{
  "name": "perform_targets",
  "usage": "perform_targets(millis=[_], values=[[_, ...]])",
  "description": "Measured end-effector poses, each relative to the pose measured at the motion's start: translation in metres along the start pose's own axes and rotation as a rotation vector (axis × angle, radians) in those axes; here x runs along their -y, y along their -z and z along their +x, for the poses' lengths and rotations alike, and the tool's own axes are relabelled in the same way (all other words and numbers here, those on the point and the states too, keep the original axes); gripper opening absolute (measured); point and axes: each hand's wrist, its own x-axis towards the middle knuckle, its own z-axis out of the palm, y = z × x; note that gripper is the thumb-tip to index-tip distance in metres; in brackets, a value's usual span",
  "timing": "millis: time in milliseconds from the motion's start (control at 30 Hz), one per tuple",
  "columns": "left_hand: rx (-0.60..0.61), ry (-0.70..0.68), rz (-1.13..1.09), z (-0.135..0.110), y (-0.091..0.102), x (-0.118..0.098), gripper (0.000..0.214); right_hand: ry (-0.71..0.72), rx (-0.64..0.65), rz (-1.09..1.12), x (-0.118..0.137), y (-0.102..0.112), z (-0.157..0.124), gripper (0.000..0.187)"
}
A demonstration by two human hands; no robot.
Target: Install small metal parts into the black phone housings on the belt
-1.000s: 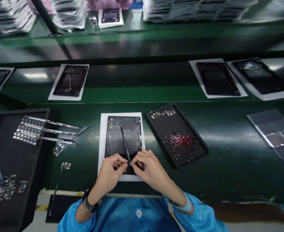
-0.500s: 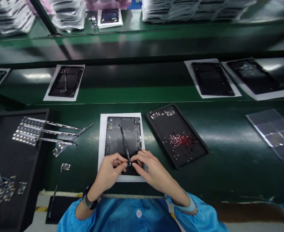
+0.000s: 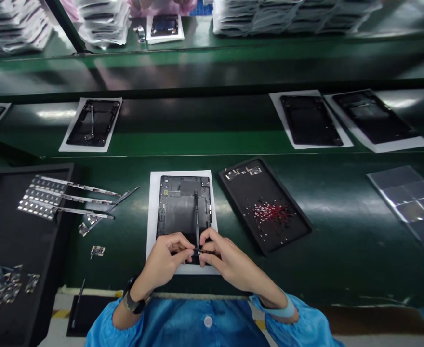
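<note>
A black tablet back housing (image 3: 178,207) lies on a white sheet (image 3: 153,212) in front of me. Over its lower part, my left hand (image 3: 168,258) pinches the left side of a small circuit board (image 3: 196,251) between thumb and fingertips. From the right, the thumb and fingers of my right hand (image 3: 230,258) close on the same board, whose details are mostly hidden by the fingertips. A dark flat ribbon cable (image 3: 197,217) runs up from the board, nearly straight, across the housing.
Right of the housing sits a black tray (image 3: 241,212) with red-wired parts (image 3: 271,211). At left are metal strips (image 3: 85,197), a loose circuit board (image 3: 98,251) and a black bin (image 3: 53,270). Behind, several tablet housings (image 3: 311,120) lie on the conveyor belt (image 3: 197,115).
The board and both hands have shifted slightly right. The ribbon cable's upper end has swung right, from slanted to nearly straight. Housings on the belt behind have slid a little left.
</note>
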Motion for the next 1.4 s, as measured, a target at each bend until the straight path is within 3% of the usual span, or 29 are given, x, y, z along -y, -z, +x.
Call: perform_targets(millis=[733, 833, 900, 967, 1067, 1133, 1233, 1300, 1400], values=[[-0.029, -0.153, 0.385, 0.0, -0.007, -0.006, 0.02, 0.044, 0.013, -0.091, -0.006, 0.0, 0.004, 0.012], [-0.019, -0.081, 0.342, 0.0, -0.005, -0.006, 0.015, 0.029, 0.018, 0.002, -0.008, 0.0, 0.004, 0.011], [-0.049, -0.087, 0.431, -0.006, -0.002, -0.007, 0.012, -0.01, 0.043, 0.14, -0.009, 0.001, 0.003, 0.018], [-0.1, -0.16, 0.588, -0.014, 0.004, -0.008, 0.009, -0.035, 0.07, 0.274, -0.009, 0.003, 0.002, 0.023], [-0.15, -0.311, 0.777, -0.013, 0.018, -0.016, 0.009, -0.006, 0.038, 0.333, -0.007, 0.008, 0.001, 0.013], [-0.235, -0.429, 0.9, 0.006, 0.031, -0.028, 0.013, 0.019, -0.013, 0.332, -0.005, 0.009, 0.002, 0.015], [-0.395, -0.547, 1.064, 0.063, 0.05, -0.054, 0.021, 0.036, -0.043, 0.34, -0.003, 0.008, 0.003, 0.023], [-0.306, -0.496, 1.116, 0.102, 0.06, -0.071, 0.023, 0.034, -0.044, 0.342, -0.003, 0.007, 0.004, 0.027], [-0.161, -0.459, 1.126, 0.14, 0.067, -0.085, 0.005, 0.029, -0.059, 0.36, -0.004, 0.01, 0.004, 0.031]])
